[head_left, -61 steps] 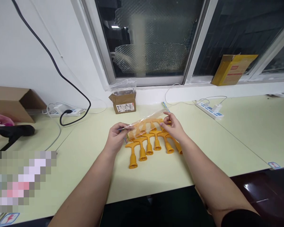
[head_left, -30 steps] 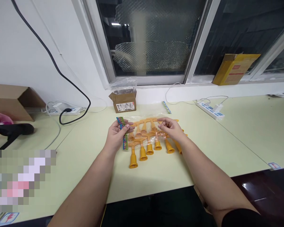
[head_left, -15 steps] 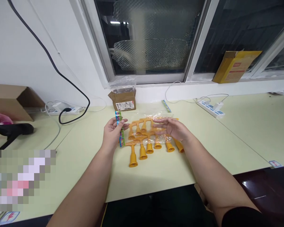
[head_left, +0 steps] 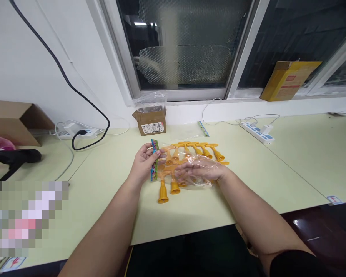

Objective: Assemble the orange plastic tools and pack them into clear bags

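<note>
My left hand [head_left: 144, 163] pinches the colourful printed header strip of a clear plastic bag [head_left: 203, 181], which stretches out to the right above the table. My right hand [head_left: 198, 169] is inside the bag, its fingers stretched out flat towards the header and the film spread around it. Beneath and behind the bag lie several yellow plastic parts [head_left: 163, 192], each with a bell-shaped end and a crossbar. Some of them show only through the film. A second clear bag [head_left: 187, 132] with the same kind of header lies flat behind them.
At the back stands a small open cardboard box [head_left: 151, 122]. Power strips lie at the right [head_left: 256, 132] and left [head_left: 88, 134], with a black cable hanging over the left one. A larger carton [head_left: 10, 119] and a black object [head_left: 20, 157] are at the left.
My right hand has gone from beside the bag's film to inside the bag, moving left and down. My left hand has shifted slightly right with the header.
</note>
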Available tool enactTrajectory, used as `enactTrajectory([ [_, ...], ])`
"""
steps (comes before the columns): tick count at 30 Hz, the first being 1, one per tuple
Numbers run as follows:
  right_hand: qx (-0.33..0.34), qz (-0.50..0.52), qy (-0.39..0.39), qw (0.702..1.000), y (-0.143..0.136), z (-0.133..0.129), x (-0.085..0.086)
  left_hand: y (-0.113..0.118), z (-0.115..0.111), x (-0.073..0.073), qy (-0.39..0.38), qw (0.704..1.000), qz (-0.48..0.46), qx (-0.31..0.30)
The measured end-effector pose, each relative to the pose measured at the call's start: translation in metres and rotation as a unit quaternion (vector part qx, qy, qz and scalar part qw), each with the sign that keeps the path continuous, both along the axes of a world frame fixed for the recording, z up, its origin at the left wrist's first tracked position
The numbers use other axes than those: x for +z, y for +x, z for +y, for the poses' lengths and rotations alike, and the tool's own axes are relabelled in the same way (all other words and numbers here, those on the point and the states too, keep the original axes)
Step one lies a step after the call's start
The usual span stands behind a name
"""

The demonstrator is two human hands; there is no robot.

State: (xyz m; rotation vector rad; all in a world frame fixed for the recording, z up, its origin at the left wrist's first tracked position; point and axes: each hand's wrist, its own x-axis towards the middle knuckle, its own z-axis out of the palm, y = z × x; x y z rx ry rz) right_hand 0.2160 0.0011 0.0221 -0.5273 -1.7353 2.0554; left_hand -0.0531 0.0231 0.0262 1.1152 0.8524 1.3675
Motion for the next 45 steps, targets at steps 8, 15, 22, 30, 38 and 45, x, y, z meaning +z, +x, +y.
enactTrajectory([
  [8, 0.041, 0.016, 0.014, 0.999, -0.014, 0.000, -0.011, 0.000, -0.002, -0.001, 0.018, 0.999, 0.022, -0.027],
  [15, 0.017, 0.007, 0.012, 1.000, -0.009, -0.007, -0.002, -0.003, 0.001, -0.003, 0.009, 1.000, 0.020, -0.015],
  [22, 0.004, 0.038, 0.016, 0.999, -0.007, -0.005, 0.003, -0.002, 0.001, -0.001, 0.010, 1.000, 0.014, -0.001],
  [30, -0.122, 0.132, -0.008, 0.984, 0.002, -0.006, 0.016, -0.008, 0.005, 0.003, -0.030, 0.999, -0.037, 0.009],
  [38, -0.287, 0.234, -0.009, 0.929, -0.008, -0.011, 0.030, 0.001, 0.001, 0.001, -0.014, 0.994, -0.074, -0.078],
  [45, -0.121, 0.275, -0.115, 0.947, -0.039, -0.027, 0.018, 0.032, -0.026, -0.011, -0.005, 0.972, -0.079, -0.219],
])
